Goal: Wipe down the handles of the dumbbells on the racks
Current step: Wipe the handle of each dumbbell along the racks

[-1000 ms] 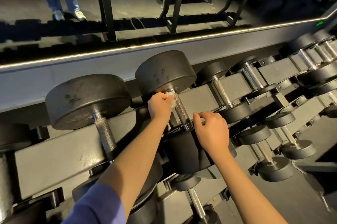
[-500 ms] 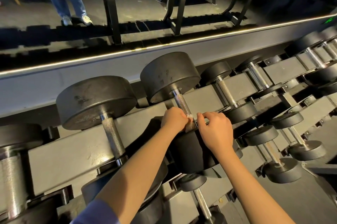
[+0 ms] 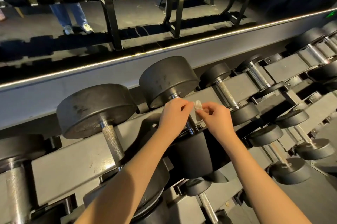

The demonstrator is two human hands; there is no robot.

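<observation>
You are working at the upper rack [image 3: 63, 165], on the second big dumbbell [image 3: 167, 79] from the left. Both your hands are hovering just above its handle [image 3: 191, 126], which is lying in its cradle and showing between your wrists.

A small white wipe [image 3: 197, 106] is sitting between your hands, lifted off the metal and not touching the handle. Your right hand [image 3: 217, 118] is pinching its lower part, with the fingers [image 3: 204, 113] curled in on it. Your left hand [image 3: 172, 112] is curled too, and its fingertips are reaching the wipe's upper edge. Whether they are actually gripping the wipe or only touching it cannot be told from here.

By the look of it, you are between strokes. You are either regathering or refolding the wipe or passing it from one hand to the other, not rubbing the handle.

The next move is calling for one hand to take the wipe firmly, so a fresh face is pointing outward. That hand then wraps it around a handle and slides it along the knurling. This could be the handle under your hands, if it is needing more, or the neighbouring handle [image 3: 227, 94] just to the right. The wipe is small, so you are needing a secure pinch or it may be slipping down between the dumbbell heads.
</observation>
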